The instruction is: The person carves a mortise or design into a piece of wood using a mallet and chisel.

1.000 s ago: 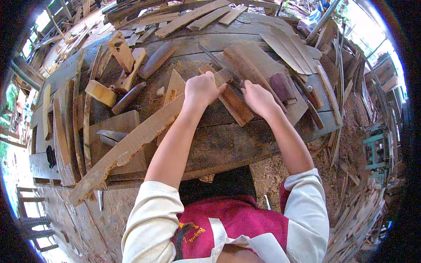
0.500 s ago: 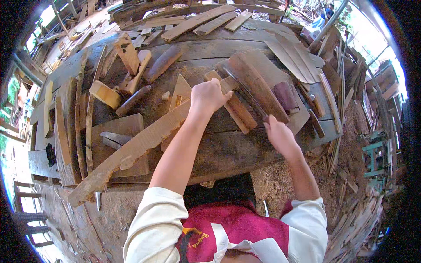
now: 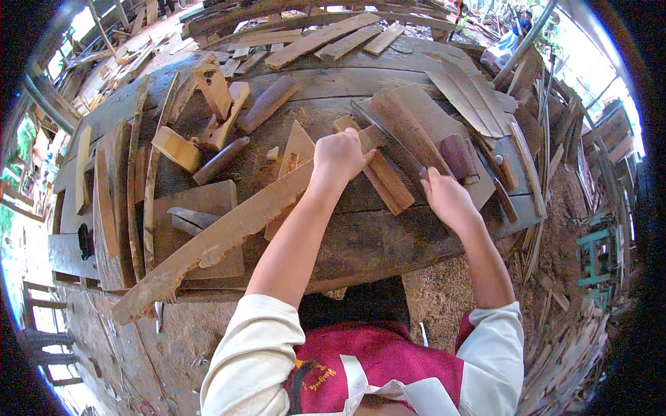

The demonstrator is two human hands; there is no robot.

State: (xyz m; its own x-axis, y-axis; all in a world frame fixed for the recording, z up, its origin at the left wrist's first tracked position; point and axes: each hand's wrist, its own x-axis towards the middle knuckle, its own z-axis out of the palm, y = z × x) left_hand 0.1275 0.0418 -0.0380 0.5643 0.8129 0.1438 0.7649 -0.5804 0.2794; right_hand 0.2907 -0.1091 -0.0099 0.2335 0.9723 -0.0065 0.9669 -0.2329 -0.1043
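Note:
My left hand [image 3: 340, 161] is wrapped over a long wooden board [image 3: 215, 239] with a ragged lower edge. The board slants from beyond the table's near left edge up to the middle, where its far end [image 3: 375, 136] lies across a wooden block [image 3: 385, 182]. My right hand [image 3: 449, 197] is closed on the near end of a long thin dark blade [image 3: 392, 137], seen almost edge-on; its kind is unclear. The blade runs away to the upper left and lies close to the board's far end. Whether they touch, I cannot tell.
Beyond the blade lie a thick brown wood piece [image 3: 411, 132] and a dark reddish block [image 3: 458, 158]. A yellowish wooden block [image 3: 175, 148] and dark round-edged pieces [image 3: 270, 104] are at the back left. Long strips [image 3: 133, 180] line the left; thin slats [image 3: 472, 100] lie far right.
The view has shifted slightly, so the table appears a little to the right. Relative to the board, the blade has slid a little toward the far left; my left hand keeps its hold.

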